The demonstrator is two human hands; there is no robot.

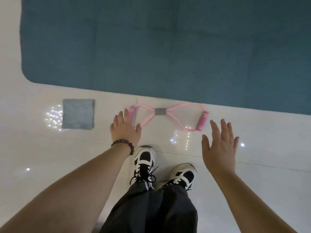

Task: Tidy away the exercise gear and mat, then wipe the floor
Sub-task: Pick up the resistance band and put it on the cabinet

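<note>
Left hand [125, 130]: my fingers spread, empty, just short of the pink band [168, 115].
Right hand [220, 145]: open flat, empty, beside the band's other handle.
Cloth [78, 114]: left of my left hand.

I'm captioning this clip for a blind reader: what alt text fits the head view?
Two open hands, left hand and right hand, reach toward a pink figure-eight resistance band on the white floor, beside a teal mat and a grey cloth.

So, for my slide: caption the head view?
Both open hands reach toward a pink resistance band beside the blue mat.
</note>
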